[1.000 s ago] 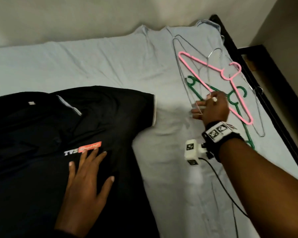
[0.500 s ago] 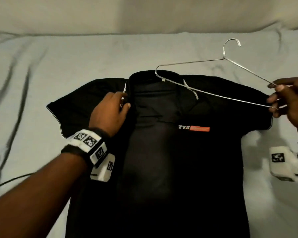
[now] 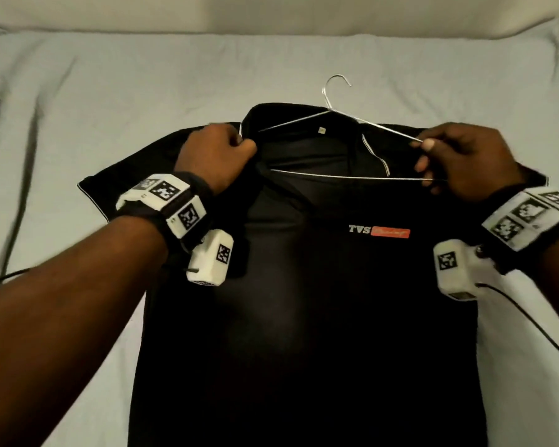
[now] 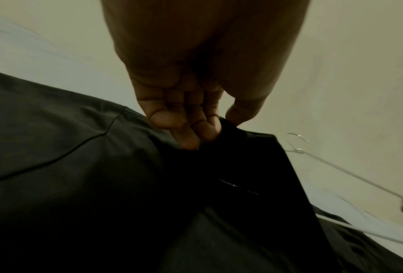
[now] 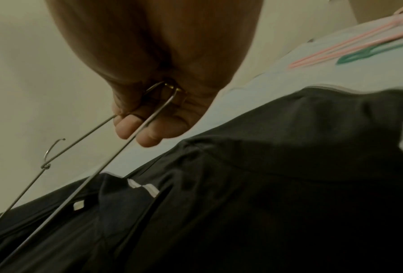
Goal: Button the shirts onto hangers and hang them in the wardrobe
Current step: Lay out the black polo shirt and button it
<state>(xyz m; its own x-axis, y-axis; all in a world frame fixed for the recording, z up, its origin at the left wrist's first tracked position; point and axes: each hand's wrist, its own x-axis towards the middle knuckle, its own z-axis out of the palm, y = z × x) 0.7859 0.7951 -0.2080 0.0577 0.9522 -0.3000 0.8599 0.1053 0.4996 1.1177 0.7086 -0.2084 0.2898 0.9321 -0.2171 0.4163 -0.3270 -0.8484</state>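
Note:
A black polo shirt (image 3: 320, 301) with a TVS logo lies front up on the bed, collar away from me. My left hand (image 3: 218, 156) pinches the left side of the collar opening (image 4: 221, 127) and lifts it. My right hand (image 3: 455, 162) grips the right end of a thin wire hanger (image 3: 342, 150), also seen in the right wrist view as the wire hanger (image 5: 135, 133). The hanger's left end sits inside the open collar, its hook (image 3: 334, 88) pointing past the collar onto the sheet.
A pale blue sheet (image 3: 110, 101) covers the bed, with a cream wall (image 3: 271, 11) behind. Pink and green plastic hangers (image 5: 359, 49) lie on the sheet to my right. Camera cables (image 3: 536, 330) trail from both wrists.
My right hand picked the wire hanger from the pile and brought it left over the shirt. Its left end has gone into the collar, which my left hand now holds open.

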